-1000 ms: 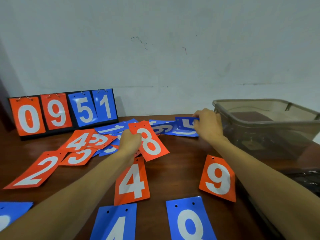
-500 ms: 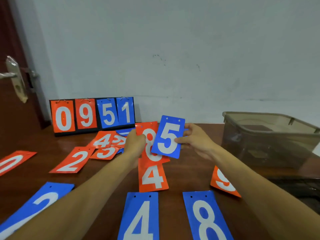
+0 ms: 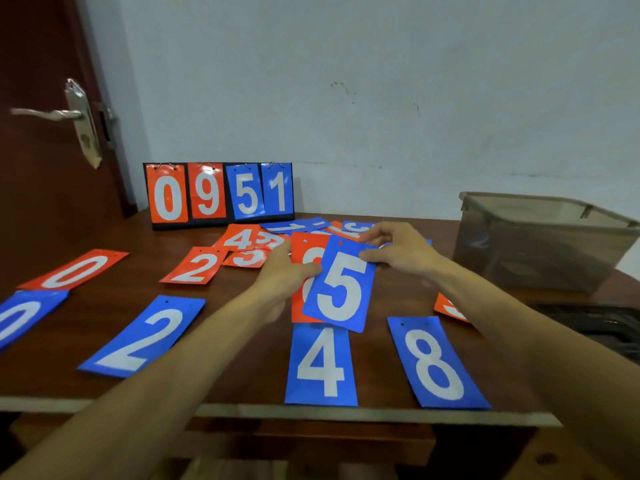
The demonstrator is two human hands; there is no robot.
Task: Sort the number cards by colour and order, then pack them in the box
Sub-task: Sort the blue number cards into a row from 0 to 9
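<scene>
Both forearms reach forward over the worktop (image 3: 374,358). Right hand (image 3: 403,249) pinches the blue 5 (image 3: 341,285) at its top edge; left hand (image 3: 284,271) grips the red card (image 3: 306,247) behind it, thumb on the 5's left edge. Box (image 3: 540,242) sits far right, contents unclear. Blue 4 (image 3: 321,365) and blue 8 (image 3: 436,363) lie at the near edge; bare wood lies between them.

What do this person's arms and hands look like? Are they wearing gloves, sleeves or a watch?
Both arms are bare all the way along what shows: no sleeves reach into view. The left hand and right hand are bare too, with no gloves. No watch, bracelet or ring can be seen on either wrist or on the visible fingers.
</scene>
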